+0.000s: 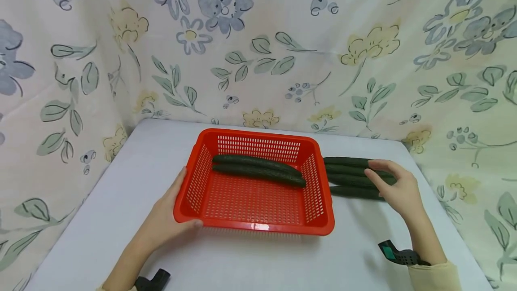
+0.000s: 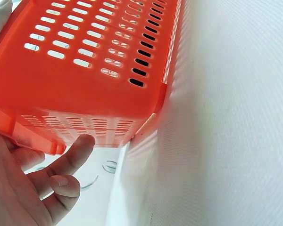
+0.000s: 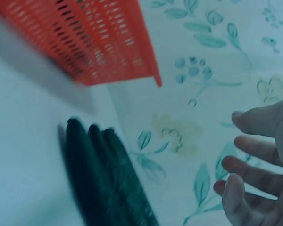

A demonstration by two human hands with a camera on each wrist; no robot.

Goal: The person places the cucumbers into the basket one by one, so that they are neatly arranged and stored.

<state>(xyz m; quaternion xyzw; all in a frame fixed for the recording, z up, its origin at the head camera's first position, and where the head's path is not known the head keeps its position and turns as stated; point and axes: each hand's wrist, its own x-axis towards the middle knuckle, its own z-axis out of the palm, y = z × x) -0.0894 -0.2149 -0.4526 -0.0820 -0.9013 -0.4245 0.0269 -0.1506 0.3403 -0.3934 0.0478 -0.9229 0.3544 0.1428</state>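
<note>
A red plastic basket [image 1: 258,227] with slotted walls stands on the table, and two dark green cucumbers [image 1: 262,174] lie side by side in its back half. At its front left corner, my left hand [image 1: 161,221] holds the rim, thumb along the front and fingers by the left side. Several more cucumbers [image 1: 351,179] lie in a row just right of the basket. Over their right ends hovers my right hand [image 1: 397,190], thumb and forefinger apart with nothing between them. The right wrist view shows that hand [image 3: 273,183] apart from the cucumbers [image 3: 104,179].
The white table [image 1: 133,165] reaches back to a floral cloth [image 1: 258,26] hung behind it and at both sides. A black strap [image 1: 400,255] is worn on the right wrist, and another black device [image 1: 155,282] is at the left wrist.
</note>
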